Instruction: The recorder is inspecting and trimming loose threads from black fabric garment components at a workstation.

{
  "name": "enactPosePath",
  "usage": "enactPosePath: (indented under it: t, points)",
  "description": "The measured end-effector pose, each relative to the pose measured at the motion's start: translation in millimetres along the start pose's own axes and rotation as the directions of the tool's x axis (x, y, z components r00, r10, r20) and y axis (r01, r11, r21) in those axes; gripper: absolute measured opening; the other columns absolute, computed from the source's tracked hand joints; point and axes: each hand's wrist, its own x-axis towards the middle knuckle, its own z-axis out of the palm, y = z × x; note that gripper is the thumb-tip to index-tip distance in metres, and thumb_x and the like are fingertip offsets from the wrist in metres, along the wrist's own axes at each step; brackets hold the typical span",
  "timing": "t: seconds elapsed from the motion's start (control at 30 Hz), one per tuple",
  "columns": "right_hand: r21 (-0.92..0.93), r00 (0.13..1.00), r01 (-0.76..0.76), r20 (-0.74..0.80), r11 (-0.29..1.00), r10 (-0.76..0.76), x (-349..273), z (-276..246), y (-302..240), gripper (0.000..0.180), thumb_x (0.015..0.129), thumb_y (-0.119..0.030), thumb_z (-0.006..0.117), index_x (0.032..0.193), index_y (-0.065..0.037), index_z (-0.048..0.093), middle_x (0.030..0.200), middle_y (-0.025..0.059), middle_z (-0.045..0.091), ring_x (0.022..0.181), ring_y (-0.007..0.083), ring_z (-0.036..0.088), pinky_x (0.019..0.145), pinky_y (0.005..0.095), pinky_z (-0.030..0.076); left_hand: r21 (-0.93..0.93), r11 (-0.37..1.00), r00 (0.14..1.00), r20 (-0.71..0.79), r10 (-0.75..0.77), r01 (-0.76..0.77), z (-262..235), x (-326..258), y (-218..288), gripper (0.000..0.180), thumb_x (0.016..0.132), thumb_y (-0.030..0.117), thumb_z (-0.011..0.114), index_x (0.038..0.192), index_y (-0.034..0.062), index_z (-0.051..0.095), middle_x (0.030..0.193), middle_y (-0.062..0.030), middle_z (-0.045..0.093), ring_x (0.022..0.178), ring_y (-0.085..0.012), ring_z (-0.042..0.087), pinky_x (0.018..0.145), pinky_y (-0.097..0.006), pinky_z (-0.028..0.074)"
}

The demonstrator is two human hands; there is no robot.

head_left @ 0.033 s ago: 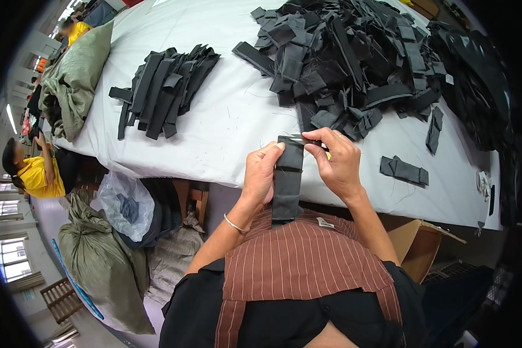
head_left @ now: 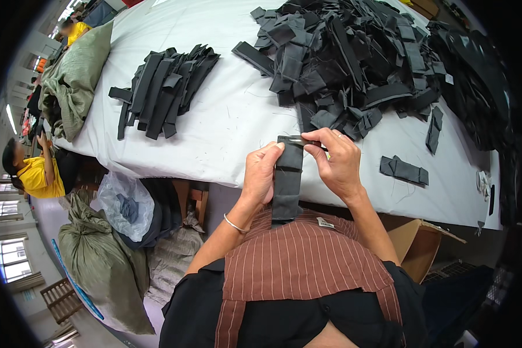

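Note:
A dark grey fabric strip [head_left: 287, 188] hangs upright at the table's front edge, its lower end against my striped apron. Near its upper end, my left hand [head_left: 261, 171] pinches the left edge between thumb and fingers. My right hand [head_left: 336, 159] is closed round small thread snips [head_left: 297, 141], whose metal blades lie across the strip's top. Most of the snips' body is hidden by my fingers; a bit of yellow shows below them.
The white-covered table [head_left: 214, 133] bears a stack of dark strips [head_left: 171, 87] at left and a big heap [head_left: 342, 58] at back right. Single folded pieces [head_left: 404, 170] lie at right. Sacks [head_left: 101, 255] and a cardboard box [head_left: 414, 246] stand below; a person in yellow [head_left: 39, 176] is at left.
The snips' blades have shifted slightly at the strip's top, and more bright metal shows. Both hands and the strip stay in nearly the same place.

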Motion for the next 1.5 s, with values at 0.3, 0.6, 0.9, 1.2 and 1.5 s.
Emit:
enactPosePath:
  t: [0.3,0.6,0.9,1.2,1.5]
  points:
    - [0.016,0.997,0.006,0.072,1.0,-0.007,-1,0,5,0.011,0.078,-0.005,0.067,0.088,-0.005,0.065,0.078,0.0059,0.064,0.068,0.0206,0.06,0.061,0.03,0.044,0.009,1.0,0.999,0.04,0.014,-0.015,-5,1,-4,0.024,0.093,0.015,0.054,0.07,0.0077,0.053,0.069,0.0061,0.047,0.06,-0.0016,0.04,0.054,-0.019,0.038]
    - [0.024,0.999,-0.048,-0.011,0.999,0.049,-7,-7,5,0.011,0.077,-0.011,0.069,0.087,-0.01,0.065,0.072,0.0032,0.063,0.064,0.022,0.057,0.059,0.0319,0.043,0.005,0.999,0.998,0.053,0.036,-0.036,-10,1,-3,0.028,0.094,0.026,0.054,0.094,-0.0009,0.061,0.078,-0.0069,0.064,0.063,-0.0118,0.062,0.056,-0.028,0.057]
    - [-0.163,0.995,0.082,-0.049,0.983,-0.091,-9,-9,0,0.012,0.075,-0.012,0.07,0.086,-0.01,0.064,0.075,0.0006,0.063,0.066,0.0201,0.056,0.059,0.0319,0.04,0.023,0.998,0.998,-0.013,0.057,-0.057,-6,-3,-5,0.025,0.095,0.02,0.055,0.079,0.0023,0.063,0.073,0.0038,0.057,0.064,-0.0024,0.046,0.057,-0.019,0.041]
    - [-0.179,0.998,0.057,-0.013,0.982,-0.06,-9,-3,-5,0.012,0.076,-0.012,0.069,0.087,-0.01,0.064,0.076,0.0,0.062,0.067,0.0201,0.056,0.059,0.0322,0.04,0.111,0.979,0.983,-0.049,0.179,-0.172,-12,0,-12,0.034,0.095,0.017,0.055,0.063,0.0078,0.048,0.067,0.0102,0.037,0.063,-0.001,0.028,0.054,-0.02,0.025]
    - [-0.29,0.996,0.029,-0.074,0.957,-0.053,-23,10,4,0.038,0.073,-0.012,0.056,0.107,-0.023,0.069,0.076,0.004,0.058,0.067,0.0215,0.056,0.057,0.0357,0.045,0.489,0.818,0.931,-0.033,0.365,-0.303,5,6,-7,0.025,0.093,0.02,0.055,0.072,0.006,0.054,0.07,0.0053,0.044,0.067,-0.0052,0.038,0.057,-0.024,0.034]
